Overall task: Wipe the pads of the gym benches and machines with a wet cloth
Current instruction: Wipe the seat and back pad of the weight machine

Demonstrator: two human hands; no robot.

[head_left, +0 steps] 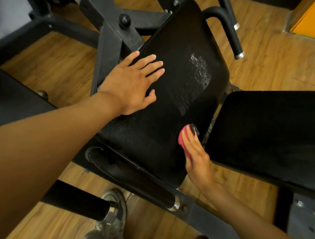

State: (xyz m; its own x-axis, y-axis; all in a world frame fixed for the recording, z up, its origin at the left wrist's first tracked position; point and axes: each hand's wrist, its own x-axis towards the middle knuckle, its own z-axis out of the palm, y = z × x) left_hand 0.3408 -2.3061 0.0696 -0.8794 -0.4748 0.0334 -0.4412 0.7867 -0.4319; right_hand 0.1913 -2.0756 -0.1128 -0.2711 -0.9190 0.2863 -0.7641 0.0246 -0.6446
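A person leans over a black seat pad [159,105] on a gym bench, mid-clean. At the pad's left edge the left hand [131,82] lies flat, fingers straight and spread, holding nothing; it looks placed there to brace the body and steady the pad while the other hand works. Toward the pad's upper middle a wet patch [194,81] glistens, showing where moisture has reached the surface. At the pad's lower right edge the right hand [196,153] presses a pink cloth [183,140] against the side of the pad with straightened fingers; whether the thumb curls around the cloth cannot be seen. The cloth sits right at the rim, probably so the edge gets wiped as well as the top. To the right of the seat pad, just across a narrow gap, a second black pad [266,135] waits, dry-looking. Below the seat pad, a shoe [113,207] stands on the wooden floor [52,60] between the frame bars.
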